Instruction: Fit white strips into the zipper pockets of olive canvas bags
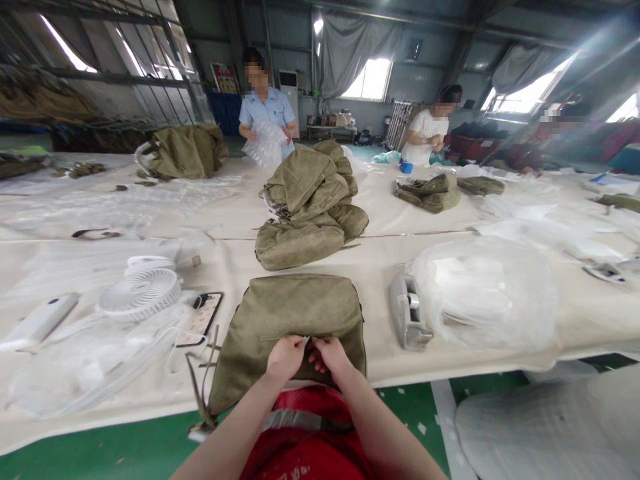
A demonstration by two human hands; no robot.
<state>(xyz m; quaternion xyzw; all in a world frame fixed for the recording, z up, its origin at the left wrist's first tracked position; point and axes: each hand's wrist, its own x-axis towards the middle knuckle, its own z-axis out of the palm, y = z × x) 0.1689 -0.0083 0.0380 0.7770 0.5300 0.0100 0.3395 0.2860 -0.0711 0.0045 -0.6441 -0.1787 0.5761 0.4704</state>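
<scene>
Arms [227, 423]: over bag [305, 303]
Left hand [287, 358]: pinching white piece [307, 339]
Right hand [329, 355]: curled beside, grip unclear
Bag: probably soft, light; hold both sides

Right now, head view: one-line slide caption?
Left hand and right hand meet at a small white item over an olive bag, more bags piled beyond.

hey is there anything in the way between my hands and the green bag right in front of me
Nothing visible: your left hand and right hand are already at the bag. The fan sits off to its left, the tape dispenser to its right.
</scene>
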